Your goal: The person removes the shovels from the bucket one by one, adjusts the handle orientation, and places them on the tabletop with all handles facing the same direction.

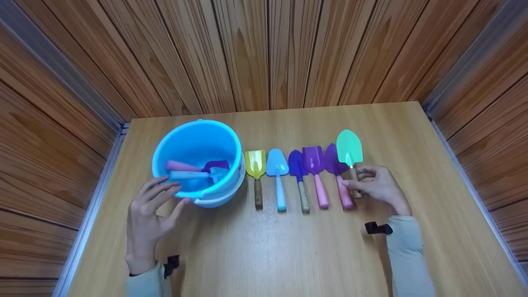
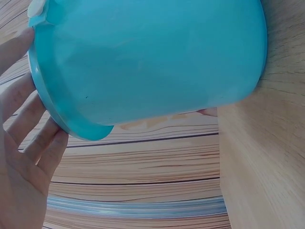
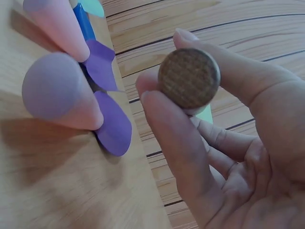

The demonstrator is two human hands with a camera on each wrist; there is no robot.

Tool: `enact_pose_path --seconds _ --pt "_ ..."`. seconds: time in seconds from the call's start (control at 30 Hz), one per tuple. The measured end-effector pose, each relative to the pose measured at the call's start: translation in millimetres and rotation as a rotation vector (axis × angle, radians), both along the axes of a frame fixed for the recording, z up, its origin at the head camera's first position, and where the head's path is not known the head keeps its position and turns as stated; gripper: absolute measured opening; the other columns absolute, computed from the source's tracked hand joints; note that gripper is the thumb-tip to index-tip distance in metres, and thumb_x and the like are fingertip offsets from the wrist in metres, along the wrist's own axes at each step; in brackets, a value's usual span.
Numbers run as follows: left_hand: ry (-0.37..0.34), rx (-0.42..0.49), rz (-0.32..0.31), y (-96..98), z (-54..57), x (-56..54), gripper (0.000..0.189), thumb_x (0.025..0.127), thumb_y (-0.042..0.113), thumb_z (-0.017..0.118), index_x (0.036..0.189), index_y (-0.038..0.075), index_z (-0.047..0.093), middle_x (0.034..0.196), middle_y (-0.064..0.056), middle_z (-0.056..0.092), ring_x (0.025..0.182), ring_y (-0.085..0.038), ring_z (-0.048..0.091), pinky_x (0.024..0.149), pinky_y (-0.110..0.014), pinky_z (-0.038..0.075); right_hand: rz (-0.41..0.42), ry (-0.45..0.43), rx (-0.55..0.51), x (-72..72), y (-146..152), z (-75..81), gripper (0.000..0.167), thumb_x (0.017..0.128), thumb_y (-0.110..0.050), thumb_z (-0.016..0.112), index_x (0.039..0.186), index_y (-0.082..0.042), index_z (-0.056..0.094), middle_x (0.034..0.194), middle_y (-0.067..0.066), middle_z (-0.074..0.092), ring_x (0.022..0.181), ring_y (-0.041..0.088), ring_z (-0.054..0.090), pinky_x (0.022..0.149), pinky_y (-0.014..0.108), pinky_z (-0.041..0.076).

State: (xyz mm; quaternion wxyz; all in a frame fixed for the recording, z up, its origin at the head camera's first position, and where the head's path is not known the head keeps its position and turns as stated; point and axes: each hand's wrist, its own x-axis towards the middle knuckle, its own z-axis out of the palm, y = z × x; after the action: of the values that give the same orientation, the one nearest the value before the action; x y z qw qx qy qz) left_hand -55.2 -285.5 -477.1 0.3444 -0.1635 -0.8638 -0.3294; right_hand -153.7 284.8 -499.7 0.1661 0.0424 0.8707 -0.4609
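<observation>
At the bucket's near left side, my left hand [image 1: 150,218] touches the rim with nearly straight fingers, its thumb by the handle joint. The blue bucket [image 2: 157,52] stands upright, with a pink-handled purple shovel [image 1: 181,166] and a light blue tool [image 1: 189,175] inside. My right hand [image 1: 377,185] pinches the wooden handle of a green trowel [image 1: 349,146] between thumb and fingers; the handle's round end faces the camera in the right wrist view. The green blade points away from me and overlaps a purple trowel [image 3: 114,126] with a pink handle in the head view.
Right of the bucket lies a row: a yellow shovel [image 1: 255,165], a light blue trowel [image 1: 277,163], a dark blue trowel [image 1: 296,163] and a purple shovel [image 1: 313,159]. Handles point towards me. Wood-patterned panels [image 1: 251,53] border the wooden table [image 1: 264,255] at the back and sides.
</observation>
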Motion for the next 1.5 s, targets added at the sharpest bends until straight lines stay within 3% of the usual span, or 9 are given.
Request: enact_pose_path --seconds 0.23,0.47,0.57,0.77,1.07,1.37,1.5 --pt "0.001 -0.006 0.010 -0.5 0.6 -1.3 0.049 0.072 0.014 0.099 0.119 0.013 0.084 0.119 -0.007 0.081 0.129 -0.031 0.069 0.115 -0.019 0.045 0.009 -0.011 0.019 -9.3 9 -8.8 0.074 0.086 -0.052 0.088 0.135 -0.001 0.066 0.119 0.017 0.069 0.096 0.023 0.069 0.077 0.029 0.062" --pt "-0.021 0.007 0.043 1.6 1.5 -0.1 0.046 0.072 0.016 0.099 0.116 0.014 0.085 0.117 -0.006 0.082 0.127 -0.030 0.069 0.115 -0.017 0.044 -0.023 -0.088 0.063 -12.7 20 -16.1 0.085 0.087 -0.057 0.085 0.144 0.000 0.059 0.129 0.016 0.065 0.112 0.024 0.062 0.090 0.027 0.054" --pt "-0.053 0.017 0.062 2.3 2.4 1.0 0.044 0.074 0.018 0.099 0.115 0.015 0.085 0.117 -0.007 0.082 0.127 -0.030 0.069 0.114 -0.017 0.043 -0.028 -0.104 0.054 -13.1 24 -19.3 0.080 0.090 -0.052 0.084 0.144 0.002 0.059 0.126 0.016 0.069 0.104 0.019 0.068 0.088 0.026 0.055" --pt "-0.044 0.019 0.047 1.8 1.1 1.1 0.046 0.073 0.015 0.099 0.117 0.015 0.084 0.118 -0.006 0.081 0.129 -0.030 0.068 0.115 -0.019 0.044 -0.077 -0.173 -0.097 -13.3 26 -25.7 0.062 0.096 -0.036 0.083 0.138 0.002 0.060 0.105 0.009 0.080 0.085 0.016 0.079 0.078 0.033 0.067" --pt "-0.007 0.014 0.020 -0.5 -2.1 0.6 0.050 0.070 0.010 0.099 0.117 0.013 0.084 0.120 -0.003 0.081 0.129 -0.030 0.068 0.115 -0.019 0.045 -0.144 -0.227 -0.157 -13.8 26 -27.2 0.067 0.098 -0.032 0.081 0.148 0.003 0.053 0.099 0.003 0.082 0.086 0.017 0.081 0.080 0.037 0.068" --pt "-0.001 -0.001 0.002 -0.3 -0.5 -0.3 0.049 0.071 0.010 0.098 0.117 0.010 0.084 0.118 -0.009 0.081 0.128 -0.034 0.068 0.118 -0.018 0.042 -0.142 -0.188 -0.150 -12.6 27 -26.6 0.051 0.100 -0.032 0.078 0.132 0.004 0.062 0.093 0.004 0.081 0.082 0.016 0.080 0.077 0.035 0.068" --pt "-0.027 0.002 0.033 0.3 0.9 1.4 0.047 0.072 0.013 0.099 0.116 0.012 0.084 0.117 -0.007 0.081 0.128 -0.033 0.068 0.117 -0.017 0.042 -0.143 -0.191 -0.159 -12.9 25 -30.1 0.046 0.101 -0.031 0.077 0.129 0.004 0.064 0.090 0.004 0.081 0.081 0.015 0.080 0.077 0.035 0.068"
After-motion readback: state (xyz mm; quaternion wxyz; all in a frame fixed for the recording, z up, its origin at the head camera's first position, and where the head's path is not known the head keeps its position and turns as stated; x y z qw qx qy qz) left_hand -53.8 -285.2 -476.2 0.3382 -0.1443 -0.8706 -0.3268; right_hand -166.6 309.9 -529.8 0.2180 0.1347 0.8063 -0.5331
